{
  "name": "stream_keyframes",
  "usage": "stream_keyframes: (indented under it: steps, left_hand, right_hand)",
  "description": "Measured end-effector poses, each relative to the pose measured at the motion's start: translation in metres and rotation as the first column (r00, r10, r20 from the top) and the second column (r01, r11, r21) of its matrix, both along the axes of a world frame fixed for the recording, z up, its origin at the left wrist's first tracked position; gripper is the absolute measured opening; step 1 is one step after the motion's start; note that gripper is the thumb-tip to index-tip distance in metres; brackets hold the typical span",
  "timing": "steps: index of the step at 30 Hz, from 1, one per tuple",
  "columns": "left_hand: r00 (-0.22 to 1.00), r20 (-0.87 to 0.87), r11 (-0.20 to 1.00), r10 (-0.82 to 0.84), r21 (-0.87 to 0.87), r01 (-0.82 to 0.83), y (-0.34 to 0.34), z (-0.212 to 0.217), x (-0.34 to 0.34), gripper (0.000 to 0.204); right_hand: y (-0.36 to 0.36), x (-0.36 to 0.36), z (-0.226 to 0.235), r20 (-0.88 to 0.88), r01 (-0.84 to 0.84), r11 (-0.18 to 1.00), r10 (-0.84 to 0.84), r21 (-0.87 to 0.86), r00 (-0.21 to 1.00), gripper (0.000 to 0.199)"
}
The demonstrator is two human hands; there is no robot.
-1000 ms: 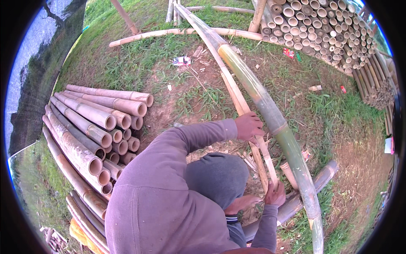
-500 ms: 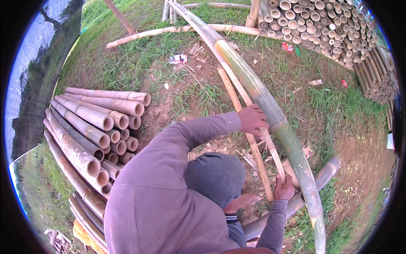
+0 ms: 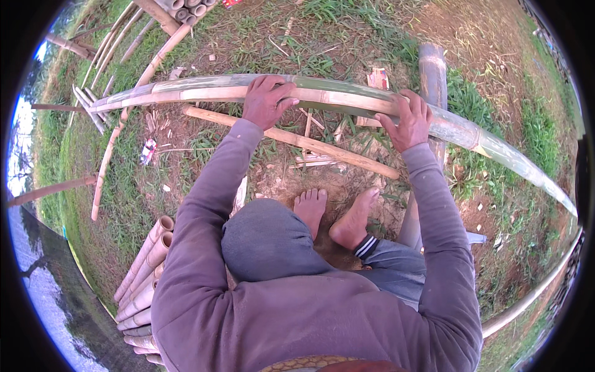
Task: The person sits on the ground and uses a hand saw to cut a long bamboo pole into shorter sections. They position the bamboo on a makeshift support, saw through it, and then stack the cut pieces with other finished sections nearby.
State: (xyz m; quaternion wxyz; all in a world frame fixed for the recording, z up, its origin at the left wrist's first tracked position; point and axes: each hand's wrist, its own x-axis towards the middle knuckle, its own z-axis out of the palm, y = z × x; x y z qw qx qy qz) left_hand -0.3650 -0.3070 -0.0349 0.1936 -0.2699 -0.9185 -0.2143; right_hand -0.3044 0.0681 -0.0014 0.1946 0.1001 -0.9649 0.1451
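Observation:
A long green bamboo pole (image 3: 347,87) runs crosswise in front of me, bowed by the lens. Along its near side shows a pale strip (image 3: 207,93); whether it is loose or part of the pole I cannot tell. My left hand (image 3: 265,104) is closed over the pole left of the middle, fingers across the top and thumb on the near side. Farther right, my right hand (image 3: 409,121) grips it the same way, close to where the pole crosses a thick grey bamboo piece (image 3: 432,73). The undersides of both grips are hidden.
A narrow pale bamboo stick (image 3: 322,147) lies slantwise on the ground between my arms and the pole. Stacked bamboo lengths (image 3: 141,284) sit at the lower left. Cut bamboo ends (image 3: 185,13) show at the far left, and another pole (image 3: 533,286) lies at the right.
My view has swung right, so the pole now lies crosswise. Both hands have moved from the thin pale strip beside the pole onto the pole, and the right hand is farther from my body.

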Motion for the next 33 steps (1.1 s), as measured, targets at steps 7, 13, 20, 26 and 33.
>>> stream_keyframes:
  steps: [7,13,20,26,33]
  left_hand:
    - [0.996,-0.082,0.984,0.030,-0.171,-0.044,0.001,-0.009,0.004,0.042]
    - [0.987,-0.160,0.934,-0.017,-0.354,-0.041,0.012,-0.003,-0.003,0.043]
    - [0.993,-0.114,0.876,-0.009,-0.480,-0.047,0.013,0.009,-0.001,0.044]
    - [0.989,-0.145,0.857,-0.013,-0.511,-0.063,0.006,0.004,-0.001,0.045]
    - [0.989,-0.137,0.851,-0.049,-0.525,-0.030,0.007,0.010,-0.001,0.044]
  right_hand:
    - [0.154,0.140,-0.056,-0.048,0.497,0.858,-0.507,-0.131,0.861,0.046]
    - [0.301,0.287,-0.147,0.758,0.557,0.672,-0.643,0.487,0.113,0.049]
    - [0.246,0.266,-0.165,0.885,0.629,0.661,-0.454,0.409,-0.098,0.078]
    - [0.232,0.244,-0.150,0.856,0.742,0.533,-0.506,0.405,-0.104,0.075]
    - [0.246,0.234,-0.127,0.583,0.984,0.081,-0.797,-0.156,0.158,0.070]
